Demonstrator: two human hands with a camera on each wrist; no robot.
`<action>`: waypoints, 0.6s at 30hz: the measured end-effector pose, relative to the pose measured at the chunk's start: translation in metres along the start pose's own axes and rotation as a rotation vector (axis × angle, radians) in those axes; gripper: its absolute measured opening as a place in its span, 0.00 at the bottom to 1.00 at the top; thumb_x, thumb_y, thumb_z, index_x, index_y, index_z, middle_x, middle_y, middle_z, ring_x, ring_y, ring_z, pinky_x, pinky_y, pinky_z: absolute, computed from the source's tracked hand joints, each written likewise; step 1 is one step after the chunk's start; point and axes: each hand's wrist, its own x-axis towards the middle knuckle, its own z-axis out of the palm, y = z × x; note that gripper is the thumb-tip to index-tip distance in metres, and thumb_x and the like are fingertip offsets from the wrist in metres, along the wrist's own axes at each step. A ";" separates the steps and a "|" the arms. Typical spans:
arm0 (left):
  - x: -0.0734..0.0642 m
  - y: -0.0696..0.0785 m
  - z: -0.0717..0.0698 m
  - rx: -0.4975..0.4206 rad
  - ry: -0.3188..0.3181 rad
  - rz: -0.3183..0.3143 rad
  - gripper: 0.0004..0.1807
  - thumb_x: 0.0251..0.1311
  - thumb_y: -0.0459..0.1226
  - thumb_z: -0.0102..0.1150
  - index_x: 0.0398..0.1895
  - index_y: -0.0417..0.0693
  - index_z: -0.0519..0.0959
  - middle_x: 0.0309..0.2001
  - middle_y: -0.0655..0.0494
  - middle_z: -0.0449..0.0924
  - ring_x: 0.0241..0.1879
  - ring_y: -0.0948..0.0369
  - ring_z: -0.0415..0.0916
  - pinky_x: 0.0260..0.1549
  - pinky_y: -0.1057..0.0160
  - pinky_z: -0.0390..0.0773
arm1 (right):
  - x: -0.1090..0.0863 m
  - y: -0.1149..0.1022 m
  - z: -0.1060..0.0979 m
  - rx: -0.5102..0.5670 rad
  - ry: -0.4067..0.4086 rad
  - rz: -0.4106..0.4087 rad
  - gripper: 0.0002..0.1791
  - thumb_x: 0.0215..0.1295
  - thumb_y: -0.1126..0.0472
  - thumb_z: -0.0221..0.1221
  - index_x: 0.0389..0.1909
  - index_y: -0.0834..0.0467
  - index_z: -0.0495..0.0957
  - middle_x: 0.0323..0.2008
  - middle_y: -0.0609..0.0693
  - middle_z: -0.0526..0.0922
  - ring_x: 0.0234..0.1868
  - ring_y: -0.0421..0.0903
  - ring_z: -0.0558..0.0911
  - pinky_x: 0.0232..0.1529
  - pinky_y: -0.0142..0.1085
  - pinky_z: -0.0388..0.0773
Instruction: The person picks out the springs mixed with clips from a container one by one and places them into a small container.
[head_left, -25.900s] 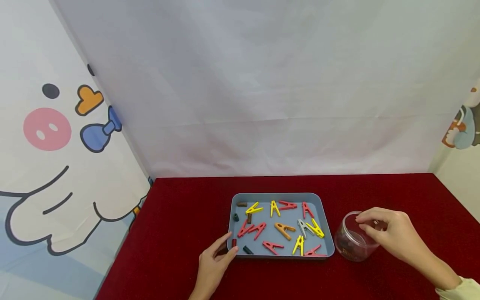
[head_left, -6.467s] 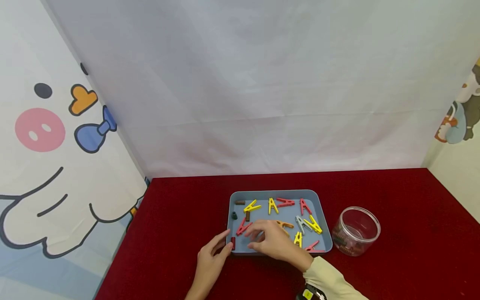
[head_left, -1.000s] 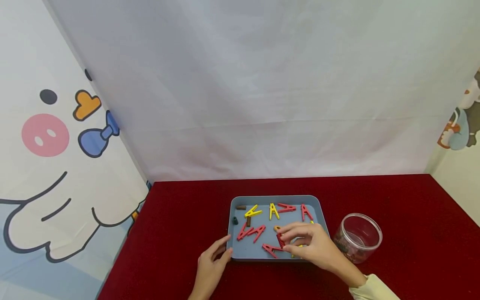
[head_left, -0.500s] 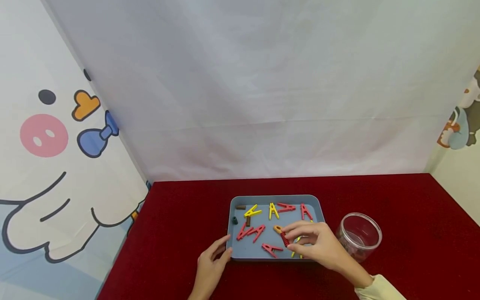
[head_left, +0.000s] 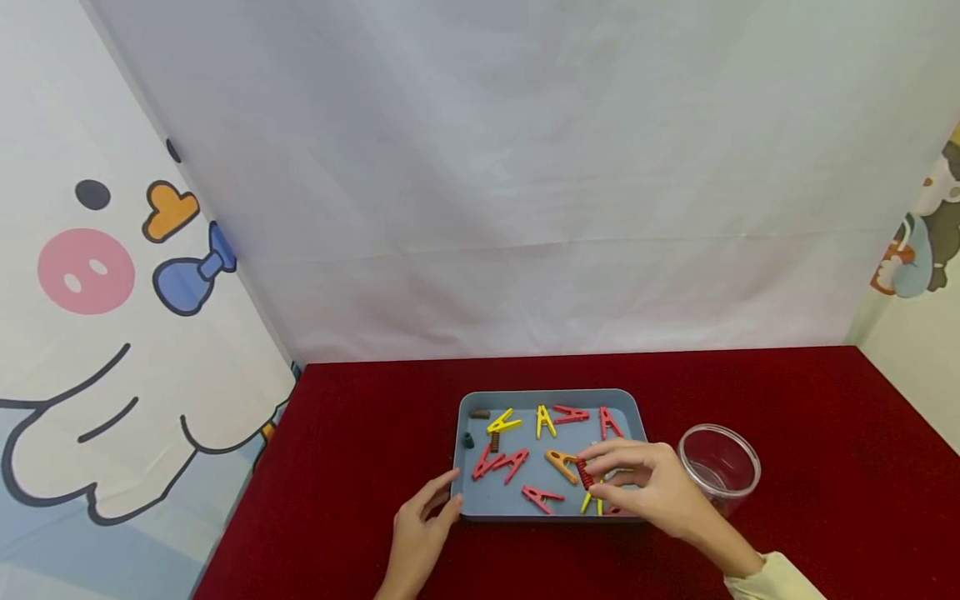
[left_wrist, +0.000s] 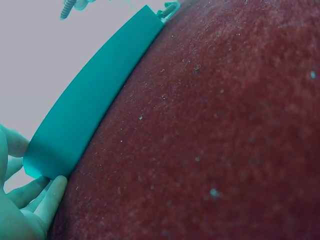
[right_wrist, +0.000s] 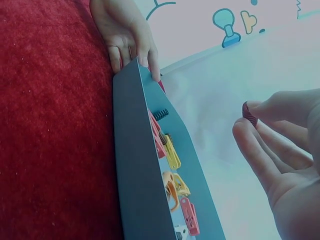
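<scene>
The red spring (head_left: pixel 584 474) is small and round, so it is best pinched lightly near its end, firmly enough not to roll yet without bending its coils. It should also be held high enough to clear the orange clip (head_left: pixel 558 463) and the yellow clip (head_left: pixel 587 502) below, which it might snag. A steady left hand (head_left: pixel 422 527) helps stop the tray (head_left: pixel 498 497) sliding on the table (head_left: pixel 375 433); its fingers are relaxed and apart, touching the tray's left end without grasping anything loose. The right hand (head_left: pixel 647 482) is nearly closed, thumb and forefinger pinching the spring. That spring sits at its fingertips, on their left side, above the tray and apart from it; the jar (head_left: pixel 720 427) stands to the right hand's right.
</scene>
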 end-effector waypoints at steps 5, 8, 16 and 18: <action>0.000 0.001 0.000 -0.009 -0.002 -0.001 0.20 0.62 0.40 0.60 0.58 0.52 0.77 0.60 0.48 0.72 0.52 0.54 0.75 0.39 0.65 0.79 | -0.004 -0.002 -0.007 -0.013 -0.002 -0.007 0.08 0.56 0.74 0.63 0.38 0.65 0.83 0.45 0.62 0.80 0.44 0.46 0.81 0.34 0.41 0.82; -0.001 0.001 0.000 -0.013 -0.003 -0.003 0.20 0.62 0.40 0.60 0.58 0.52 0.77 0.60 0.48 0.72 0.52 0.54 0.75 0.39 0.65 0.79 | -0.007 -0.003 -0.011 -0.024 0.005 0.002 0.08 0.56 0.74 0.63 0.38 0.65 0.83 0.46 0.62 0.80 0.44 0.47 0.81 0.33 0.41 0.82; -0.001 0.000 0.000 -0.017 0.000 0.000 0.20 0.63 0.41 0.60 0.59 0.53 0.77 0.60 0.49 0.72 0.53 0.55 0.75 0.39 0.66 0.79 | -0.014 -0.007 -0.020 -0.070 0.043 0.018 0.09 0.55 0.74 0.64 0.38 0.64 0.83 0.46 0.60 0.81 0.42 0.46 0.82 0.34 0.39 0.82; -0.001 -0.001 0.000 -0.017 0.000 0.000 0.20 0.63 0.41 0.60 0.59 0.53 0.76 0.60 0.49 0.72 0.53 0.55 0.75 0.38 0.66 0.79 | -0.016 -0.008 -0.022 -0.083 0.047 0.006 0.10 0.55 0.75 0.64 0.38 0.64 0.83 0.46 0.60 0.81 0.42 0.46 0.82 0.35 0.38 0.81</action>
